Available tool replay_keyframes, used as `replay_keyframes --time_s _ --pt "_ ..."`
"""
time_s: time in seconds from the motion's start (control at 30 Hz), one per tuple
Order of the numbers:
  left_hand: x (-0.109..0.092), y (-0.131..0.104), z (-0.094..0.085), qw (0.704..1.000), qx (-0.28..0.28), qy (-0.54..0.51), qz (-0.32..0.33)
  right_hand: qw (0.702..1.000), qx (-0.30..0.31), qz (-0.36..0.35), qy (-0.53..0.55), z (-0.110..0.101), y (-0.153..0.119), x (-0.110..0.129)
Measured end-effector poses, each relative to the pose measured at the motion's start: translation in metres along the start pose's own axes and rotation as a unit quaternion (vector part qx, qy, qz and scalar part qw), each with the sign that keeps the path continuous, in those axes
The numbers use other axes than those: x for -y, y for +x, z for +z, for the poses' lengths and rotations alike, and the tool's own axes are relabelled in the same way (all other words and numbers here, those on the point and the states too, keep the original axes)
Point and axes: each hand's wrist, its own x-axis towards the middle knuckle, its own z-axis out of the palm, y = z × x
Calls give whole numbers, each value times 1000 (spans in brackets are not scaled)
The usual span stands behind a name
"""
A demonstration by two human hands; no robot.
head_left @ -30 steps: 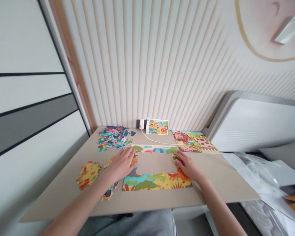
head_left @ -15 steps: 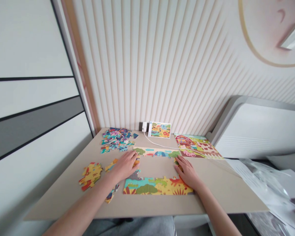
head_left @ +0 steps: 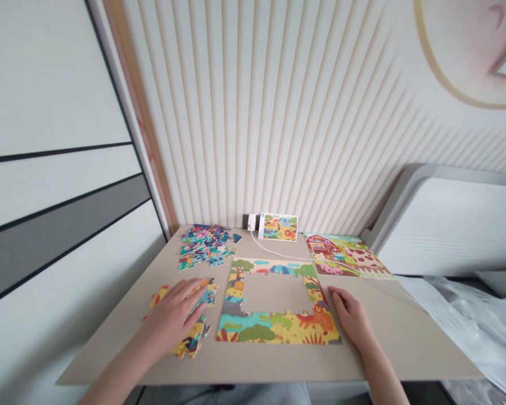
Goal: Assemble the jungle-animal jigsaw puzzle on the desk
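Observation:
A jigsaw border (head_left: 253,332) with jungle animals lies joined on the table, its middle showing bare tabletop. My left hand (head_left: 174,312) is spread over loose yellow and orange puzzle pieces (head_left: 191,343) to the left of the border. Its fingers are apart, and the palm hides part of the pile. Beside the border's right edge, my right hand (head_left: 352,315) rests on the tabletop, loosely bent, with no piece seen in it.
A picture card (head_left: 278,226) leans against the ribbed wall beside a white charger (head_left: 251,222). Its cable (head_left: 278,252) crosses the table toward a farm puzzle (head_left: 345,256) at the back right. Blue and purple pieces (head_left: 208,244) are heaped at the back left.
My left hand has moved off the border's left side, down and left onto the loose pieces. My right hand has slid off the border's right side onto the table.

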Motion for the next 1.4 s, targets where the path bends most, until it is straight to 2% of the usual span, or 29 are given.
replay_keyframes --time_s 0.13,0.23,0.37,0.6,0.97,1.2,1.4 --pt "-3 -59 -8 999 40 20 -2 999 23 -20 -19 4 -5 1" --pt "-16 -77 -11 998 64 21 7 998 22 -34 -46 7 -3 -1" --pt "-26 -68 -12 997 75 -1 -24 996 22 -48 -75 8 -2 -9" --pt "-25 -46 -1 997 58 -20 -48 993 27 -73 -93 8 -2 -15" --pt "-24 -56 9 995 -44 -50 -68 993 29 -84 -84 8 0 -10" --pt "-20 -57 15 995 -34 -55 -70 992 41 -79 -87 7 -2 -10" --pt "-24 -58 12 994 -41 -64 -74 991 46 -82 -90 7 -3 -14"
